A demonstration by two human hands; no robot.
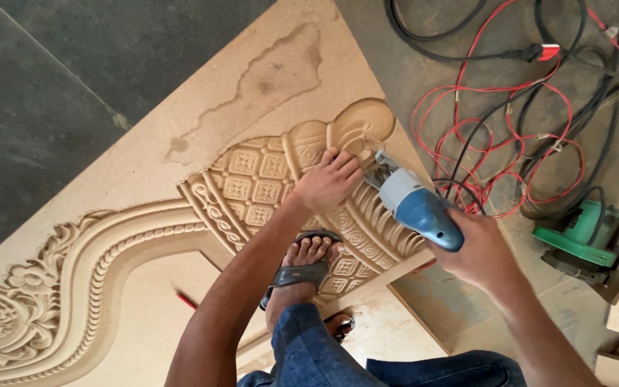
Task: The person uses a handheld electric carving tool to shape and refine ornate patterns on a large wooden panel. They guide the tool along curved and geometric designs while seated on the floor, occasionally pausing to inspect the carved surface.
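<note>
Now, left hand (329,179): flat, fingers spread on carved panel (252,179).
Right hand (480,252): clamped round blue power tool (413,204).

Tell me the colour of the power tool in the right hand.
Blue and light grey power tool, head view.

Right hand (483,252) grips a blue power tool (417,206), apparently cutting the carved board (252,179); left hand (329,179) presses it.
</note>
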